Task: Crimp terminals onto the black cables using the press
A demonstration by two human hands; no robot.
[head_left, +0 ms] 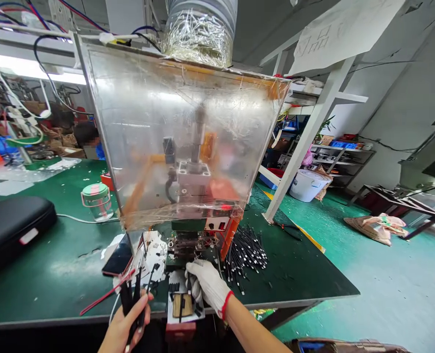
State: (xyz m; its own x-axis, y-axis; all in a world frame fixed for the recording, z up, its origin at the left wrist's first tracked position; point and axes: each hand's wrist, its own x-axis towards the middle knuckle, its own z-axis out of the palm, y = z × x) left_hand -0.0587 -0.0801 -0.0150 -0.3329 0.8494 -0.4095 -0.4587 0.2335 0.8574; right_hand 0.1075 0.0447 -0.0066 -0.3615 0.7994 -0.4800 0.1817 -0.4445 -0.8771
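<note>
My left hand (125,326) grips a bundle of black cables (132,299) at the bottom of the view, with a red wire (107,295) running out to the left. My right hand (208,284), in a white work glove with a red cuff, pinches a thin black cable (189,287) close to the metal die of a bench press (186,245). A clear plastic shield (180,137) stands over the press. A pile of black cables with white bands (244,252) lies to the right of my right hand. Below it sits a small tan jig on white paper (182,305).
The green workbench (55,264) holds a black phone (117,259), a black zip case (14,228) and a green-lidded glass jar (97,201). A co-worker (88,142) sits at the back left. A white steel post (309,142) and a white bucket (307,185) stand on the right.
</note>
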